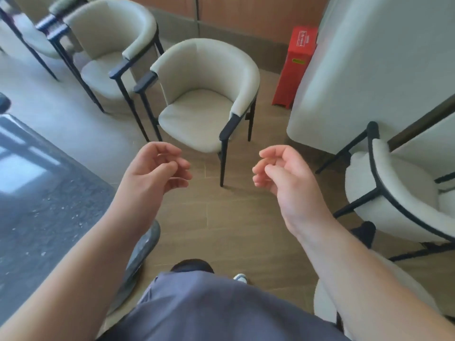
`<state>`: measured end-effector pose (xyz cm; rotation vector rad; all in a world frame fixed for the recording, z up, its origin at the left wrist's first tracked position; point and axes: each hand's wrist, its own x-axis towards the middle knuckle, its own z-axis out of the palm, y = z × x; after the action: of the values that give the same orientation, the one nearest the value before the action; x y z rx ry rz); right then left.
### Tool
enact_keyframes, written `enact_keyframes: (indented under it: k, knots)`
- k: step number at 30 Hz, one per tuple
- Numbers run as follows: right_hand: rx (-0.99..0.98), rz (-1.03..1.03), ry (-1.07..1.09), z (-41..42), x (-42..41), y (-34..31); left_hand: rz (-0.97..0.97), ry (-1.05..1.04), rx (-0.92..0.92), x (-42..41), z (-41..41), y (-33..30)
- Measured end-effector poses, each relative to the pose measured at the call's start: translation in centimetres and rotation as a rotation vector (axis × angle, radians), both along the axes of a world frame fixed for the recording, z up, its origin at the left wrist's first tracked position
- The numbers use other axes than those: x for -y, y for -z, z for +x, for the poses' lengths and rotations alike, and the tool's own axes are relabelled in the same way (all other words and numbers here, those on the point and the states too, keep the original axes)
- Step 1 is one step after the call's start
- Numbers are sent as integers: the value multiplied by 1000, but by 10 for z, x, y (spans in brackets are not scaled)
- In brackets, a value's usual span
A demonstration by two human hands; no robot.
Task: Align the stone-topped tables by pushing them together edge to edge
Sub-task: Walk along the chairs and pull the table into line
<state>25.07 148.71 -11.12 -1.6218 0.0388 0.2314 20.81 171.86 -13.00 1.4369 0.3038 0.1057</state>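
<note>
We see a stone-topped table (37, 193) at left, an armchair (206, 94) ahead, a second armchair (108, 57) to its left, a third (403, 193) at right, a floor sign (295, 65) behind.

1. The table (37, 193) by my left arm has a dark, speckled stone top, shiny enough to show window light.
2. The chair (204, 99) has smooth cream padding and matt black legs.
3. The floor (221, 217) looks like brown wood.

Nothing legible anywhere. The red floor sign (294, 67), upper right of the frame beside the pale wall, carries white print near its top and a yellow-green label lower down — both too blurred to read.
</note>
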Motion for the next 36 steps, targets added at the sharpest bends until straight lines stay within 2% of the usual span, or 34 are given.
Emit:
enact_keyframes:
  k: [7,12,15,23,29,36]
  knots:
    - [-46,40,-230,96,-54,18,-13,-281,-33,-44,50,12]
    - [-49,10,-372,163,-110,26,24,-387,-3,-89,96,28]
    - [-67,-11,-432,207,-148,22,71,-454,-65,-115,125,38]
    - [-30,-5,-624,294,-245,17,29,-602,-56,-181,177,33]
    - [-46,-12,-826,347,-338,31,67,-793,-144,-239,192,36]
    - [-103,37,-1105,405,-458,34,70,-1047,-153,-302,234,27]
